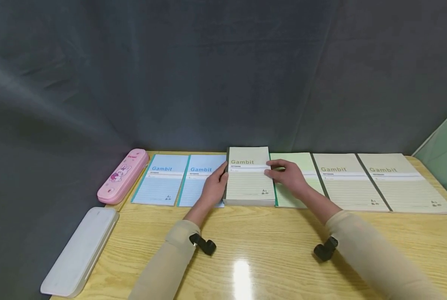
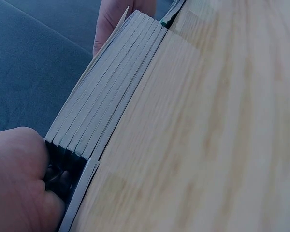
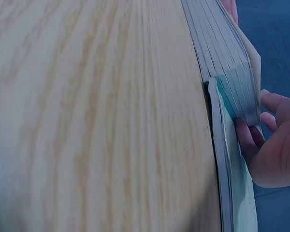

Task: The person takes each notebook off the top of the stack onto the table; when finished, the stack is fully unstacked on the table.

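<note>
A thick stack of cream notebooks (image 1: 248, 183) with dark spines stands mid-row at the table's back, between a blue notebook (image 1: 202, 187) and a pale green notebook (image 1: 289, 198). My left hand (image 1: 214, 186) lies along the stack's left side, its fingers extended by the spines. At the opposite edge my right hand (image 1: 289, 176) pinches the top notebook with thumb and fingertips. In the right wrist view the top notebook's cover (image 3: 254, 58) bows slightly away from the pages below. The left fingertips are partly hidden behind the spines in the left wrist view.
Another blue notebook (image 1: 162, 179) lies at the left of the row, and two cream notebooks (image 1: 343, 183) lie at its right. A pink pencil case (image 1: 123, 177) and a white case (image 1: 80, 252) sit along the left edge. A dark curtain (image 1: 223, 75) hangs behind.
</note>
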A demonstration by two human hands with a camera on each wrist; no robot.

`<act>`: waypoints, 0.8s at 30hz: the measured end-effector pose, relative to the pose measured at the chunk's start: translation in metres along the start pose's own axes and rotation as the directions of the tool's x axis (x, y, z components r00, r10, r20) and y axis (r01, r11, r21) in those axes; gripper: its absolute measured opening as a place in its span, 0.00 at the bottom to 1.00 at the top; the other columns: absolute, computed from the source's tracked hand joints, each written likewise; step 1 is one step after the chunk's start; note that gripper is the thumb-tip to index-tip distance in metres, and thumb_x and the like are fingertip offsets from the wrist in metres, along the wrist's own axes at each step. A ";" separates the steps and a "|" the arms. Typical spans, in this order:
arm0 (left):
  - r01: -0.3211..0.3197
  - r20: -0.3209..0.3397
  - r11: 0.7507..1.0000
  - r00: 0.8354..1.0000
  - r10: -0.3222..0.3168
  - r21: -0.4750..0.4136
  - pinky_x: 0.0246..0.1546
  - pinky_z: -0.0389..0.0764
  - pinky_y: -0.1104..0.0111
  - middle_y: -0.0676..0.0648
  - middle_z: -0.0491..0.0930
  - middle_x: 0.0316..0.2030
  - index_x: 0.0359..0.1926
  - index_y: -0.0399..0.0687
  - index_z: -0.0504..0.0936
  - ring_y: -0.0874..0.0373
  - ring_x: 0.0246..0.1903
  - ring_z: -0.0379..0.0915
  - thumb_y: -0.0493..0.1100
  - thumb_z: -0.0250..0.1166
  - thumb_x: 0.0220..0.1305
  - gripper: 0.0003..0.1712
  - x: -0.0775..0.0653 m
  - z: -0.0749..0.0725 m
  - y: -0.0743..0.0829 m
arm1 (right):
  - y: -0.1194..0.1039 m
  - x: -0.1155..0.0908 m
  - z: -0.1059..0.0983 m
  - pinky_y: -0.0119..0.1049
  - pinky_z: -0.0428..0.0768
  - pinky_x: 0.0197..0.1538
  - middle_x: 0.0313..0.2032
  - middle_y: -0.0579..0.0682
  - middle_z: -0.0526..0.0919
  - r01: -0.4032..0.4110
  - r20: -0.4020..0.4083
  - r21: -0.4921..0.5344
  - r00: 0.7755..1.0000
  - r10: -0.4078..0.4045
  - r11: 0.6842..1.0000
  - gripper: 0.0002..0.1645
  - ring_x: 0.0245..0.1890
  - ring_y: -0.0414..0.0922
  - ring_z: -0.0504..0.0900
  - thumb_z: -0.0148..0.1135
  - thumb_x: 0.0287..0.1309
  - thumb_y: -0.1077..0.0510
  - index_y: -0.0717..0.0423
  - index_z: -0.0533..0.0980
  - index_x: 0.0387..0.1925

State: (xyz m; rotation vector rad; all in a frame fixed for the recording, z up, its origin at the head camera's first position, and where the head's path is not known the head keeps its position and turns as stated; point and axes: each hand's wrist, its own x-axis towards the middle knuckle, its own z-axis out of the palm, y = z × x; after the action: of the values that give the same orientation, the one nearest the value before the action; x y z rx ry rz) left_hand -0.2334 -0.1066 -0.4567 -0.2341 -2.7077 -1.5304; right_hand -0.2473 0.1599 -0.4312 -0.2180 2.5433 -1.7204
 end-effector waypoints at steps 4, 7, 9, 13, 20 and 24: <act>-0.008 0.002 1.000 1.000 0.008 -0.002 0.73 0.59 0.58 0.47 0.61 0.75 0.79 0.52 0.59 0.50 0.74 0.54 0.46 0.48 0.82 0.29 0.000 0.000 0.001 | 0.000 0.000 0.002 0.27 0.81 0.37 0.55 0.62 0.80 -0.021 -0.038 -0.058 0.999 0.019 0.998 0.27 0.44 0.42 0.82 0.71 0.63 0.57 0.64 0.78 0.61; -0.012 0.005 1.000 1.000 0.012 -0.001 0.73 0.59 0.58 0.47 0.60 0.75 0.79 0.52 0.59 0.50 0.74 0.54 0.46 0.47 0.82 0.29 0.000 0.000 0.001 | 0.000 0.000 0.003 0.26 0.80 0.36 0.55 0.62 0.80 -0.025 -0.051 -0.078 0.998 0.021 0.997 0.27 0.44 0.44 0.82 0.71 0.62 0.59 0.64 0.78 0.61; -0.018 0.004 1.000 1.000 0.018 -0.003 0.73 0.59 0.58 0.46 0.60 0.75 0.79 0.52 0.59 0.50 0.74 0.55 0.46 0.47 0.82 0.29 0.000 -0.001 0.001 | -0.001 0.000 0.003 0.25 0.80 0.37 0.55 0.63 0.80 -0.022 -0.054 -0.086 0.998 0.018 0.996 0.27 0.46 0.47 0.82 0.71 0.62 0.60 0.65 0.78 0.61; -0.032 0.005 0.999 0.999 0.032 0.000 0.74 0.58 0.59 0.46 0.60 0.75 0.79 0.51 0.59 0.50 0.74 0.54 0.47 0.48 0.82 0.29 0.000 -0.002 0.001 | -0.001 0.000 0.003 0.24 0.79 0.38 0.55 0.62 0.81 -0.025 -0.061 -0.121 0.998 0.017 0.992 0.26 0.48 0.51 0.82 0.70 0.63 0.60 0.63 0.78 0.61; -0.042 0.013 0.999 0.999 0.042 0.015 0.74 0.56 0.61 0.48 0.59 0.76 0.78 0.50 0.60 0.52 0.75 0.52 0.48 0.49 0.81 0.29 0.000 -0.002 0.000 | -0.001 -0.002 0.000 0.24 0.76 0.42 0.57 0.61 0.81 -0.028 -0.064 -0.147 0.998 0.019 0.989 0.25 0.50 0.52 0.81 0.68 0.66 0.59 0.61 0.78 0.63; -0.043 0.012 0.999 0.999 0.043 0.016 0.75 0.56 0.60 0.47 0.59 0.76 0.78 0.47 0.61 0.50 0.75 0.52 0.47 0.48 0.82 0.29 0.000 -0.001 0.000 | 0.001 -0.004 -0.001 0.23 0.76 0.41 0.57 0.62 0.80 -0.023 -0.060 -0.135 0.998 0.014 0.991 0.25 0.50 0.52 0.80 0.67 0.67 0.60 0.62 0.77 0.63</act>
State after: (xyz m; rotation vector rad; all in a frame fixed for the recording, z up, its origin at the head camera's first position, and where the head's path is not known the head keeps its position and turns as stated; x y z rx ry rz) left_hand -0.2330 -0.1072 -0.4559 -0.2997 -2.7037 -1.5000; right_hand -0.2436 0.1622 -0.4318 -0.1518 2.6985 -1.5717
